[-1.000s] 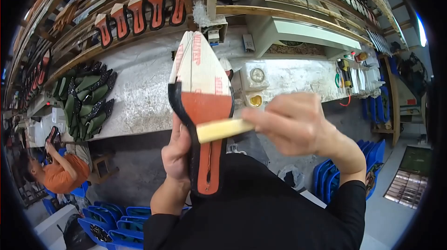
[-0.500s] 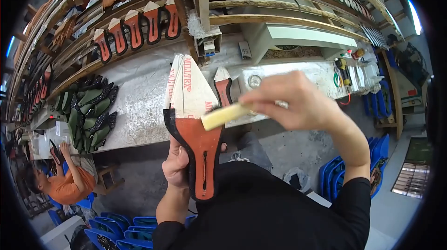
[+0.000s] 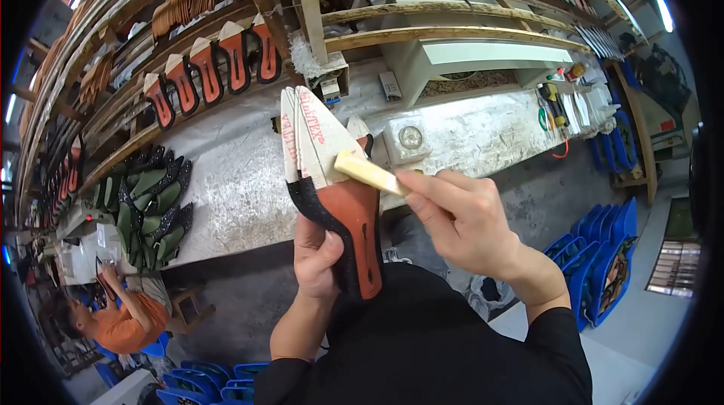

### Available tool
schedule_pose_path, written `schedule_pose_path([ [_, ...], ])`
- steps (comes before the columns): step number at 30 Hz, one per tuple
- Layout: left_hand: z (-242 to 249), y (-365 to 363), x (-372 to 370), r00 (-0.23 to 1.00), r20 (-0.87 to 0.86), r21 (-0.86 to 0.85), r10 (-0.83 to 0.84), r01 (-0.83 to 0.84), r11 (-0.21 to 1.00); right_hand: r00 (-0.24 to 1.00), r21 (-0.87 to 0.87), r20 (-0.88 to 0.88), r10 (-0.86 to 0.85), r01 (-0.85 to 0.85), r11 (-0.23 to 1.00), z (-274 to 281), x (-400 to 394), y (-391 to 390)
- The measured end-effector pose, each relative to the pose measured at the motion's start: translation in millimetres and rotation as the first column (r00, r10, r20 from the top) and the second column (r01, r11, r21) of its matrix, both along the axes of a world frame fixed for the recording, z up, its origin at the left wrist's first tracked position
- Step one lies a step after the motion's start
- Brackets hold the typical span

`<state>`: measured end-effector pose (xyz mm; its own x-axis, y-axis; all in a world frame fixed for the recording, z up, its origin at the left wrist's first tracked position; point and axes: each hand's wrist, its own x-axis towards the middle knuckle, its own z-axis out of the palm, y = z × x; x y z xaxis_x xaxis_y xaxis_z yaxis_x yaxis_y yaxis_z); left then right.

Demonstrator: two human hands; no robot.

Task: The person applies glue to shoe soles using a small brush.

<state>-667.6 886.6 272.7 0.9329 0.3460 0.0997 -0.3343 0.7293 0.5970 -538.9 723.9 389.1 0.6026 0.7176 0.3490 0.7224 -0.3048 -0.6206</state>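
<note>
My left hand (image 3: 317, 254) grips a pointed shoe sole (image 3: 332, 179) from below, sole side up; it has a white toe part with red lettering, an orange rear part and a black glittery edge. My right hand (image 3: 456, 220) holds a pale yellow stick-like tool (image 3: 369, 173) whose tip rests on the sole where white meets orange. The sole is tilted with its toe pointing up and left.
A long grey workbench (image 3: 226, 179) runs behind, with a pile of green and black soles (image 3: 147, 201) at left and a small white box (image 3: 409, 139). Orange soles (image 3: 211, 69) hang on wooden shelves above. A person in orange (image 3: 113, 322) sits lower left; blue crates (image 3: 596, 254) stand right.
My left hand has turned the sole so its toe leans left and the edge faces me. My right hand has come down and brought the tool onto the sole's upper part.
</note>
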Motion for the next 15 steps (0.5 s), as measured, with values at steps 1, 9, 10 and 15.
schedule_pose_path([
  [1,-1,-1,3,1.000,0.002,0.004,-0.013,0.013,1.000,1.000,0.004,0.002,-0.013,0.013,1.000,0,-2,2],
  [9,-21,3,11,0.998,-0.046,0.063,-0.036,0.039,0.997,0.979,0.161,-0.182,0.090,-0.061,0.985,-2,-8,5],
  [10,-24,5,12,0.998,-0.032,0.083,-0.053,0.055,0.995,0.963,0.229,-0.237,0.126,-0.070,0.971,-1,-9,1],
  [15,14,-7,47,0.965,-0.182,-0.006,0.188,-0.192,0.981,0.638,0.106,-0.768,-0.063,0.223,0.969,-54,-10,-44],
])
